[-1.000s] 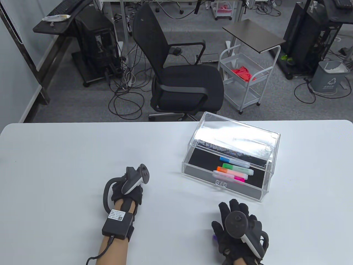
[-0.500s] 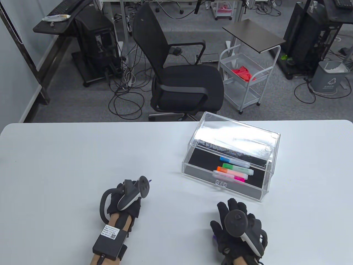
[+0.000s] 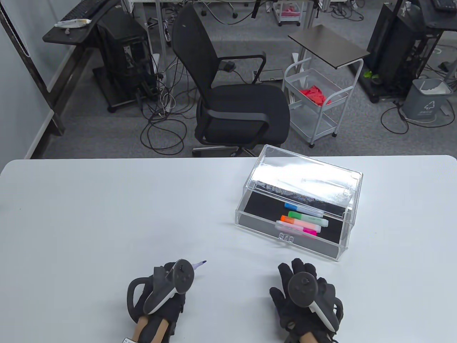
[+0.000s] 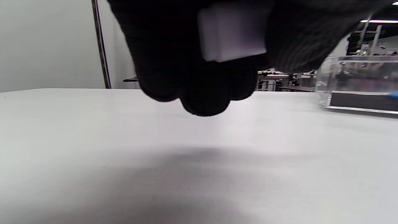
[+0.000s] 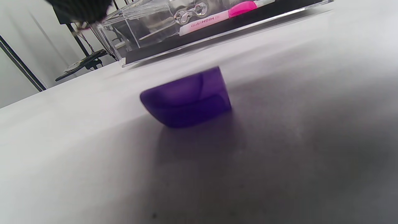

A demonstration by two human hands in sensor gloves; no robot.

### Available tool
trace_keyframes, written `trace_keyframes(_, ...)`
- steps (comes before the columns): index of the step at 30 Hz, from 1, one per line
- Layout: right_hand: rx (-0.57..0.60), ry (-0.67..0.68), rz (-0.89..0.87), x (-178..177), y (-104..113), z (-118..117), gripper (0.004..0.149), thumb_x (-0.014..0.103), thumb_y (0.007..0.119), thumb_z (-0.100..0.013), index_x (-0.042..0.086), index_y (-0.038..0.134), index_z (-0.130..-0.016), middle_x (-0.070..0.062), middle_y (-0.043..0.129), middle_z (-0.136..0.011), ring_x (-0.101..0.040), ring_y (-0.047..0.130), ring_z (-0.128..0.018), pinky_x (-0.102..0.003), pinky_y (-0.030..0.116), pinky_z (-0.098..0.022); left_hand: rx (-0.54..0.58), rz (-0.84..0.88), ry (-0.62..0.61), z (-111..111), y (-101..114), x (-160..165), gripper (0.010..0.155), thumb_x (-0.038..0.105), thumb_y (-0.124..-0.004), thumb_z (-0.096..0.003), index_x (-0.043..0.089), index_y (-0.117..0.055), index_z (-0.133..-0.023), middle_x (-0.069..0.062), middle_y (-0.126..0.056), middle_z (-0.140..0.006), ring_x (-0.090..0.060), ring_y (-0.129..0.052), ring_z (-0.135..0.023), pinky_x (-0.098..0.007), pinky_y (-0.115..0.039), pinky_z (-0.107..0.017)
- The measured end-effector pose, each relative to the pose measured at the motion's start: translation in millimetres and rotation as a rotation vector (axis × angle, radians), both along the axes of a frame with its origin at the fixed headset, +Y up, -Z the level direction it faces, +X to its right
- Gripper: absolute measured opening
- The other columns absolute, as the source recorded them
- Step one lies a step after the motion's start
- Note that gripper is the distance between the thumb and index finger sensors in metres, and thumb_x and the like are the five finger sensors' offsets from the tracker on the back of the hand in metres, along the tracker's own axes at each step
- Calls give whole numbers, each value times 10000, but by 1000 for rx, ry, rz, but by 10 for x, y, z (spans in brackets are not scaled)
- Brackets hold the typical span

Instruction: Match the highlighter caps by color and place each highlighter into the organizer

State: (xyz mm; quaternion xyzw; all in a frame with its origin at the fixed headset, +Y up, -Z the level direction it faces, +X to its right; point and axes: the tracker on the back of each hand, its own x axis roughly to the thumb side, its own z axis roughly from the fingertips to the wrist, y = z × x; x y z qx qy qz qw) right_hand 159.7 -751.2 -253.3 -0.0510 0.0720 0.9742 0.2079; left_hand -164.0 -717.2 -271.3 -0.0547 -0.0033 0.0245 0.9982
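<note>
Left hand [image 3: 162, 296]: clenched round uncapped purple highlighter [image 3: 198, 265], tip bare.
Right hand [image 3: 303, 300]: released above purple cap [image 5: 186, 98].
Risk: ink smear on table [image 3: 107, 214]; cap skidding if fumbled.

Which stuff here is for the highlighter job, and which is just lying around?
For the job:
purple highlighter in the left hand
purple cap
right hand
organizer

Just around:
office chair
white cart
grey bin

White table [image 3: 107, 200]: clear organizer [image 3: 351, 214], purple cap [image 5: 186, 99].
</note>
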Motion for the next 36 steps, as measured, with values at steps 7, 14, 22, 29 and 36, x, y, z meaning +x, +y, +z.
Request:
trace_keyframes(7,-7,13,9,-27,-8,-4,699,497,713,-416,345,397,-1021,-4,203,-1134,-336,135,-1056,-687,171,-699,-16,25,-10,239,-12,81,548,485,-735,-456,365,-605,-974,111,-830,-891,-141,-1029,-724,-347,-895,-588)
trace_keyframes(14,10,50,-14,-39,70,16,692,462,779,-411,336,462,-1013,-53,361,-1128,-383,288,-1043,-689,241,-705,-26,44,-14,307,-115,71,550,493,-728,-456,367,-598,-975,118,-828,-883,-136,-1023,-713,-343,-889,-586)
trace_keyframes(22,-89,145,260,-222,25,28,721,410,877,-390,365,500,-1002,-81,503,-1106,-401,519,-1000,-675,404,-700,-73,9,-36,370,-193,73,553,507,-719,-460,369,-590,-980,127,-827,-877,-131,-1020,-709,-339,-885,-585)
trace_keyframes(29,-125,202,481,-393,-50,34,649,383,915,-373,418,621,-951,-34,673,-1038,-342,717,-921,-634,532,-681,-97,4,-39,371,-211,57,555,510,-715,-460,371,-586,-982,128,-825,-879,-131,-1017,-712,-338,-883,-588)
trace_keyframes(36,-73,213,565,-501,-37,47,522,313,929,-376,386,764,-866,-16,866,-864,-271,925,-692,-551,723,-578,-127,11,-38,362,-243,20,553,510,-711,-464,371,-583,-983,130,-823,-880,-129,-1016,-713,-338,-882,-589)
